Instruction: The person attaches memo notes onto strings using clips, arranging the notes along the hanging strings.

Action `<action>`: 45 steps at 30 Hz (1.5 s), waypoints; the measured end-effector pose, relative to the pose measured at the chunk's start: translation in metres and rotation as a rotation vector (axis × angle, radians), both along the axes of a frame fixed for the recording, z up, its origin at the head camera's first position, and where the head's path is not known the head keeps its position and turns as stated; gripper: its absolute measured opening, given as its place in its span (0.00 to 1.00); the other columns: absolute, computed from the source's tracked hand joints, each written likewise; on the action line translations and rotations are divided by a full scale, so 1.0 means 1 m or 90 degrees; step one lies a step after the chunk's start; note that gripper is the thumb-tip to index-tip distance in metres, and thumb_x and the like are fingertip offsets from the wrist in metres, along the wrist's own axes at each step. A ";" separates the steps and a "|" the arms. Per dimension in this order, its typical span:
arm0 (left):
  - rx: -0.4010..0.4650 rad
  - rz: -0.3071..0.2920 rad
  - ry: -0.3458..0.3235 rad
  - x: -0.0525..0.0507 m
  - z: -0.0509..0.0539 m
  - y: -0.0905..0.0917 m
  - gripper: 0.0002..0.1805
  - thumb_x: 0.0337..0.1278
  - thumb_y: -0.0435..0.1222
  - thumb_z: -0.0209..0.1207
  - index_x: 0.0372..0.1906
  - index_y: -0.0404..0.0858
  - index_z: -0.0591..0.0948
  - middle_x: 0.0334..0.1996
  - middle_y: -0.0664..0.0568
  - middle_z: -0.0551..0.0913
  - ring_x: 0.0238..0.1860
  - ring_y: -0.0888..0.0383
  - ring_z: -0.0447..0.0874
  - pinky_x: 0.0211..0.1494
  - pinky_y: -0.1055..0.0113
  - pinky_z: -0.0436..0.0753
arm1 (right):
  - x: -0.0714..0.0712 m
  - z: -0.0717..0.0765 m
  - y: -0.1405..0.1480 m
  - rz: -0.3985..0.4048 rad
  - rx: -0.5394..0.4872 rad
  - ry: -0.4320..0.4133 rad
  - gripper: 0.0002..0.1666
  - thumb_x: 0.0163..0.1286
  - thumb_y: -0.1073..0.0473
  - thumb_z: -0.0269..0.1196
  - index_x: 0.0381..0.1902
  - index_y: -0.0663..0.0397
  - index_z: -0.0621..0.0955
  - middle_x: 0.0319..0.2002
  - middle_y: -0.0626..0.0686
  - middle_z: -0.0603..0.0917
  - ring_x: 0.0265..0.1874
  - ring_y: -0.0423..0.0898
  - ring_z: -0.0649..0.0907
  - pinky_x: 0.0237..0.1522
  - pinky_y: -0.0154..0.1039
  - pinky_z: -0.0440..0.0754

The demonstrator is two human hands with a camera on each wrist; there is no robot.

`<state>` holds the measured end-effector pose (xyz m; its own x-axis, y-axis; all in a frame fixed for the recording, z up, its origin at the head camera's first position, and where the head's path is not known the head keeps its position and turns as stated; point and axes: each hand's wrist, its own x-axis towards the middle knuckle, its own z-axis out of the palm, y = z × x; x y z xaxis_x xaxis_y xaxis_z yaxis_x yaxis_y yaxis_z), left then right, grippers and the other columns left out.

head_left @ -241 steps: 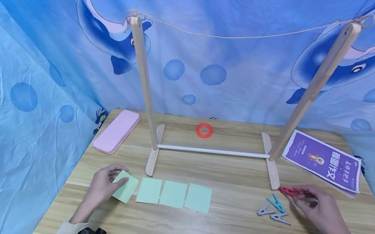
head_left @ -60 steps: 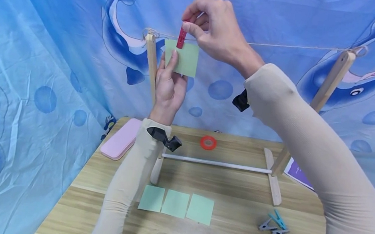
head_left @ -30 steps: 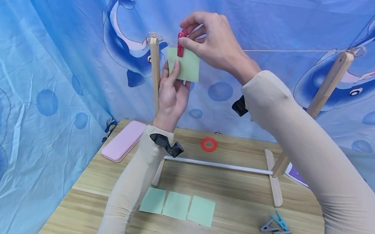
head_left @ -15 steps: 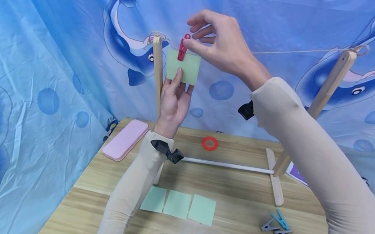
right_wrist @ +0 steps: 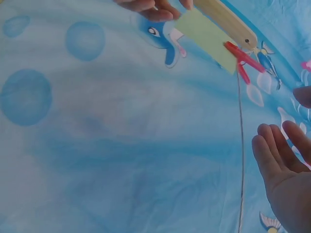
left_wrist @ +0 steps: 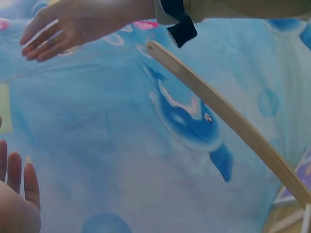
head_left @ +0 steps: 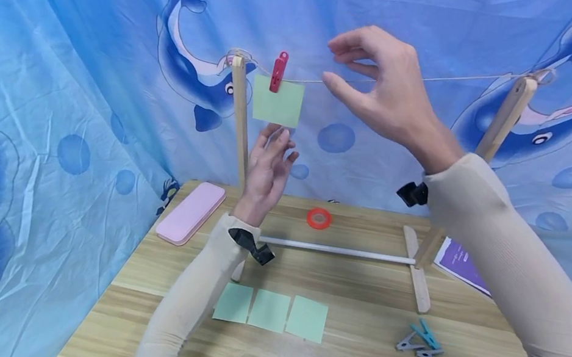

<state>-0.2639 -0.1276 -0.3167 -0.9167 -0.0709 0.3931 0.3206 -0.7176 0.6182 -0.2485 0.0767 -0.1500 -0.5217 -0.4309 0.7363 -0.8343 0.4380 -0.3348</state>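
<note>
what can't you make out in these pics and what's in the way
- Purple booklet: head view, partly hidden behind the right sleeve; its visible print is too small to read.
- Stand's left foot: head view, partly covered by the left sleeve.
- Clipped green note: left wrist view, cut off by the left edge.
- Left hand: right wrist view, cut off by the top edge.

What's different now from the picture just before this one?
The right hand let go of the red clothespin and moved away to the right. The left hand stopped pinching the green note and moved down.

The clothespin stayed on the string, with the note hanging from it. The three flat notes and other clothespins stayed put.
</note>
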 end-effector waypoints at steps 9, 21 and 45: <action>-0.114 -0.015 -0.024 0.018 -0.036 -0.010 0.14 0.71 0.27 0.59 0.53 0.46 0.77 0.41 0.57 0.80 0.36 0.62 0.78 0.42 0.72 0.80 | 0.021 -0.043 0.031 0.017 -0.034 -0.014 0.18 0.69 0.59 0.72 0.55 0.55 0.85 0.47 0.53 0.87 0.47 0.43 0.87 0.55 0.30 0.86; -0.373 -0.009 -0.019 0.044 -0.090 -0.035 0.09 0.73 0.27 0.57 0.44 0.44 0.83 0.34 0.55 0.84 0.33 0.63 0.81 0.39 0.72 0.83 | 0.029 -0.143 0.092 -0.032 0.091 -0.114 0.14 0.71 0.63 0.69 0.53 0.53 0.85 0.47 0.51 0.87 0.43 0.45 0.88 0.45 0.46 0.91; -0.964 -0.010 0.026 0.104 -0.154 -0.091 0.06 0.68 0.34 0.67 0.45 0.36 0.87 0.36 0.50 0.90 0.35 0.62 0.86 0.39 0.69 0.87 | 0.082 -0.304 0.168 -0.071 0.112 -0.377 0.12 0.70 0.68 0.68 0.49 0.54 0.86 0.41 0.52 0.89 0.38 0.33 0.85 0.36 0.32 0.88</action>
<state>-0.1596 -0.2189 -0.4709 -0.9003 0.4214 0.1089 0.3546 0.5652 0.7449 -0.1668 0.2446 -0.4536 -0.8682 -0.4391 0.2311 -0.4752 0.6018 -0.6419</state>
